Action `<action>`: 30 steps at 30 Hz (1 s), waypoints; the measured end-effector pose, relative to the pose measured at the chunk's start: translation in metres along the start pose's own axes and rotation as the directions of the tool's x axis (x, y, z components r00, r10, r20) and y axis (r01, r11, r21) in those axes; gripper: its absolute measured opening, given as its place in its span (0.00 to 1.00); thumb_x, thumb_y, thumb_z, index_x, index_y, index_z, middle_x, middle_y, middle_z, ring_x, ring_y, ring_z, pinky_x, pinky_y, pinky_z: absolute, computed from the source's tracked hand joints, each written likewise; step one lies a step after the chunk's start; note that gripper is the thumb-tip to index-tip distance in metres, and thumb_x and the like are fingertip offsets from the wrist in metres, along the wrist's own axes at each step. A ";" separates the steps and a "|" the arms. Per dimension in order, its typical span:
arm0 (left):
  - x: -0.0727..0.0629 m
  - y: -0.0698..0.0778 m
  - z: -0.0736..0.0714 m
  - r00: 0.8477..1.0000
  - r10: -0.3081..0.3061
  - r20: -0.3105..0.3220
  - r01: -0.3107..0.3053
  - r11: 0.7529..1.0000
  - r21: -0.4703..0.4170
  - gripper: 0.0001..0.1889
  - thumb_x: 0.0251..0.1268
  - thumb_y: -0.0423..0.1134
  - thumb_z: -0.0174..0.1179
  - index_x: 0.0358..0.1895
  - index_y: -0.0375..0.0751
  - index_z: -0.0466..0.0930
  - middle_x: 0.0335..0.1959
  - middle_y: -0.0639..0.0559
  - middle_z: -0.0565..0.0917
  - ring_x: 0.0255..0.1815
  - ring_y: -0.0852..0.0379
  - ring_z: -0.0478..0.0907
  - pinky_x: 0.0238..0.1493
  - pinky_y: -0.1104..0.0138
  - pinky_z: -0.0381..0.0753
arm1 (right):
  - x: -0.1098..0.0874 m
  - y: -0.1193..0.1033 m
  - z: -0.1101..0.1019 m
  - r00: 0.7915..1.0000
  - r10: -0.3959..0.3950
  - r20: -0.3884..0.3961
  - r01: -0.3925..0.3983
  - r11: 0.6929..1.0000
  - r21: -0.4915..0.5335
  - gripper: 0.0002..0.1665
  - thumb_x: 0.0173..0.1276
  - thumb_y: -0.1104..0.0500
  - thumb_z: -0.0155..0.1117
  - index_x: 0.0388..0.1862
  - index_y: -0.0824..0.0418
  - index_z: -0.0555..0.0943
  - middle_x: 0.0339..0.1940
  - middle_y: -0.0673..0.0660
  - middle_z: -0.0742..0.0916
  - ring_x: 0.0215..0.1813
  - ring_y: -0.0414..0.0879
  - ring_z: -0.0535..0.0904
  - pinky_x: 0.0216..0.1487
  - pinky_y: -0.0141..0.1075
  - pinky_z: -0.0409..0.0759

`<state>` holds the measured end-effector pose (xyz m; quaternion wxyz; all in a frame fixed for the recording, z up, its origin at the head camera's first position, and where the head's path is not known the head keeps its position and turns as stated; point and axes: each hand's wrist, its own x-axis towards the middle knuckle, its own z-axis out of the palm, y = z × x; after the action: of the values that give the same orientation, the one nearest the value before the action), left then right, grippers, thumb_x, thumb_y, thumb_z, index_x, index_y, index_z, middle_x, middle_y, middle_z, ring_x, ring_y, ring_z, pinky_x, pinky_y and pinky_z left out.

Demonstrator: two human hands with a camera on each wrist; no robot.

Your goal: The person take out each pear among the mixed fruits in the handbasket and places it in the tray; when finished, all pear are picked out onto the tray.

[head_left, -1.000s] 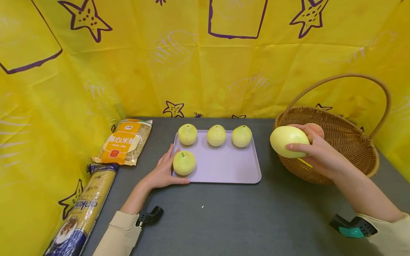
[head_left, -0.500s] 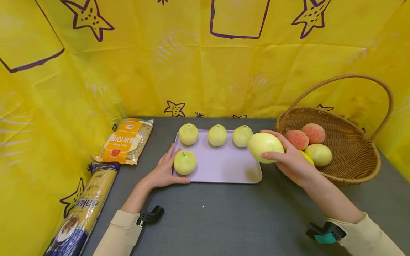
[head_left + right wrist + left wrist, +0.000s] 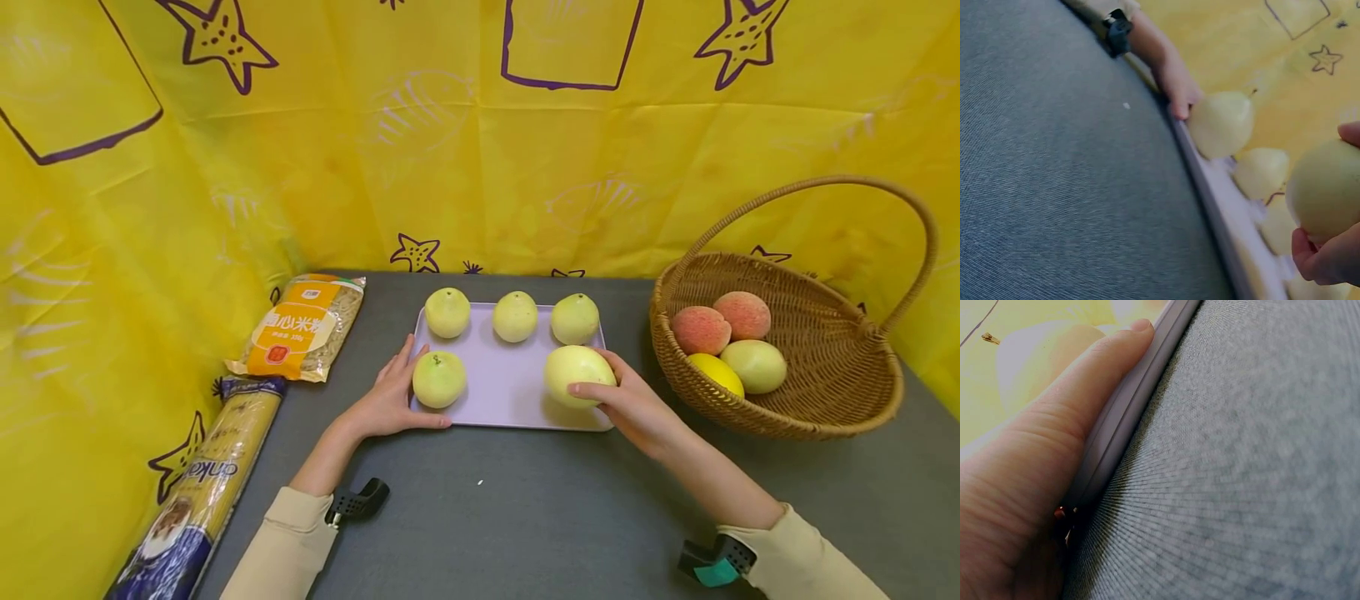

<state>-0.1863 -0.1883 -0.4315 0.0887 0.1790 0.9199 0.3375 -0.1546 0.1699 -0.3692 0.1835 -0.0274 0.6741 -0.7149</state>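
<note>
My right hand [image 3: 637, 404] grips a pale yellow pear [image 3: 576, 377] over the right part of a lilac tray [image 3: 502, 400]. In the right wrist view, fingertips and thumb press the sides of this pear [image 3: 1329, 187]. My left hand [image 3: 390, 396] rests at the tray's front left corner, fingers along the left edge. Its straight thumb [image 3: 1094, 372] lies on the front rim in the left wrist view. Beside that hand sits one pear [image 3: 439, 379] on the tray. Along the back stand three more: a left pear [image 3: 447, 312], a middle pear [image 3: 514, 317] and a right pear [image 3: 575, 318].
A wicker basket [image 3: 832, 375] with a tall handle stands at the right. It holds two peaches [image 3: 701, 331], a bright yellow fruit [image 3: 716, 375] and a pale green-yellow fruit [image 3: 753, 367]. At the left lie an orange noodle bag [image 3: 300, 329] and a long pasta pack [image 3: 206, 483].
My right hand has carried the pear left from the basket's front and lowered it over the tray, bringing the basket's fruit into sight. The left hand has stayed at the tray corner.
</note>
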 end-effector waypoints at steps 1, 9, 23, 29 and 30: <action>0.000 0.000 0.000 1.000 0.000 0.000 0.000 1.000 0.000 0.67 0.41 0.64 0.75 0.79 0.39 0.41 0.79 0.39 0.29 0.76 0.33 0.35 0.70 0.39 0.38 | 0.001 0.002 0.001 1.000 0.005 -0.003 -0.005 1.000 0.000 0.42 0.63 0.63 0.64 0.70 0.69 0.54 0.57 0.60 0.70 0.53 0.46 0.72 0.53 0.30 0.72; 0.001 -0.001 0.000 1.000 -0.001 -0.002 0.001 1.000 0.003 0.67 0.41 0.65 0.74 0.79 0.39 0.41 0.79 0.40 0.29 0.76 0.33 0.35 0.70 0.38 0.38 | 0.010 0.015 0.011 0.999 0.008 -0.031 -0.010 0.998 -0.066 0.41 0.60 0.63 0.67 0.68 0.69 0.59 0.56 0.61 0.74 0.52 0.46 0.73 0.53 0.33 0.71; 0.001 -0.001 0.001 1.000 -0.004 0.000 0.004 1.000 0.005 0.67 0.41 0.65 0.74 0.79 0.39 0.41 0.79 0.39 0.29 0.76 0.33 0.35 0.70 0.38 0.39 | 0.029 0.025 0.025 0.999 -0.044 -0.014 0.039 0.971 -0.235 0.43 0.58 0.59 0.72 0.70 0.63 0.64 0.59 0.61 0.77 0.56 0.51 0.72 0.58 0.40 0.67; 0.001 -0.001 0.000 1.000 -0.007 0.002 0.007 1.000 0.001 0.67 0.41 0.66 0.74 0.79 0.40 0.40 0.79 0.40 0.29 0.76 0.33 0.34 0.69 0.38 0.39 | 0.037 0.026 0.034 0.998 -0.028 -0.049 0.016 0.974 -0.228 0.45 0.57 0.60 0.73 0.69 0.65 0.60 0.61 0.64 0.76 0.61 0.54 0.70 0.59 0.42 0.65; 0.001 -0.001 0.000 1.000 -0.007 0.002 0.007 1.000 0.001 0.67 0.41 0.66 0.74 0.79 0.40 0.40 0.79 0.40 0.29 0.76 0.33 0.34 0.69 0.38 0.39 | 0.038 0.027 0.035 0.998 -0.030 -0.048 0.018 0.973 -0.229 0.45 0.57 0.60 0.73 0.68 0.66 0.60 0.61 0.64 0.76 0.61 0.54 0.71 0.59 0.42 0.65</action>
<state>-0.1872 -0.1888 -0.4327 0.0907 0.1763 0.9205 0.3368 -0.1738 0.1245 -0.3998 0.1533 -0.0380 0.7562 -0.6351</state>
